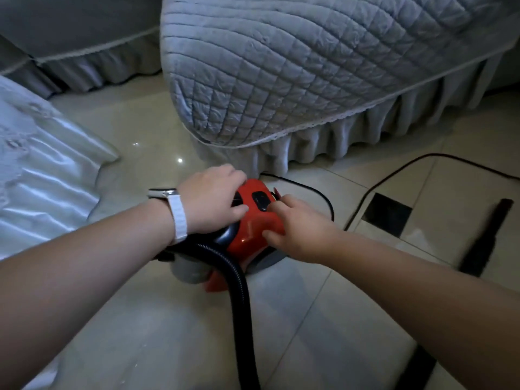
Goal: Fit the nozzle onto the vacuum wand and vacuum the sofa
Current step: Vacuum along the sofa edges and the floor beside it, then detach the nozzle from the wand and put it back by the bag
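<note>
Red vacuum [253,229] on floor [309,305] by sofa [281,66] corner, long axis toward sofa, hose [242,305] trailing nearward, left hand [208,201] curled over top, right hand [298,229] gripping side, nozzle [484,237] lying diagonally at right

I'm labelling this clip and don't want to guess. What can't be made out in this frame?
Head view:
- Long dark piece on the floor, right: blurred; nozzle or wand unclear.
- Hose: far end cut off by bottom edge.
- Cord: runs off right edge; plug unseen.
- Button on the vacuum: right hand fingertips cover part; pressed or not unclear.
</note>
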`<state>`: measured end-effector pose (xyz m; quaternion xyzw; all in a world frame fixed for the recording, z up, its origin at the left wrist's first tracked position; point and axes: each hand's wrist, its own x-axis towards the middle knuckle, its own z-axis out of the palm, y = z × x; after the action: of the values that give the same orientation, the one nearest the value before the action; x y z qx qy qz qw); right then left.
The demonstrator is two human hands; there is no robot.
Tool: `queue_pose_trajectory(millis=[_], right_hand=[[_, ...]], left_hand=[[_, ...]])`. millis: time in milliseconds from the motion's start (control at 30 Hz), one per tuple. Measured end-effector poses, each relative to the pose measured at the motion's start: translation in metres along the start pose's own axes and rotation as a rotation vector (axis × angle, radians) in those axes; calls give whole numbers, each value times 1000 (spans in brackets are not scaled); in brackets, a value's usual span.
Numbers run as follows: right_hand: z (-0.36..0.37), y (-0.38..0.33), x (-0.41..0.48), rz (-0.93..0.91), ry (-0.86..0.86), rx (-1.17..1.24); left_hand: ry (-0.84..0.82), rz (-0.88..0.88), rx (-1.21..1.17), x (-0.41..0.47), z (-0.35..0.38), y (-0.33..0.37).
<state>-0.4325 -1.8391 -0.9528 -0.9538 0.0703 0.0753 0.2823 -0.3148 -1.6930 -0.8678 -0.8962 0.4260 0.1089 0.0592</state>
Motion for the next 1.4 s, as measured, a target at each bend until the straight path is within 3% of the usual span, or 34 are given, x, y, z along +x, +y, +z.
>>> queue_pose_trajectory(millis=[167, 433, 533, 833, 1200, 1400], right_hand=[[14, -4, 22, 49, -94, -20], [22, 4, 46, 99, -182, 4], [21, 7, 50, 93, -196, -3], [16, 9, 60, 97, -244, -65], [25, 6, 39, 113, -130, 72], [11, 5, 28, 80, -107, 1]], left_hand=[[-11, -62, 8, -13, 18, -25], [2, -120, -185, 4, 34, -40], [-36, -119, -150, 9, 46, -38], [50, -133, -107, 10, 52, -33], [50, -133, -120, 5, 50, -31], [44, -149, -116, 8, 45, -31]])
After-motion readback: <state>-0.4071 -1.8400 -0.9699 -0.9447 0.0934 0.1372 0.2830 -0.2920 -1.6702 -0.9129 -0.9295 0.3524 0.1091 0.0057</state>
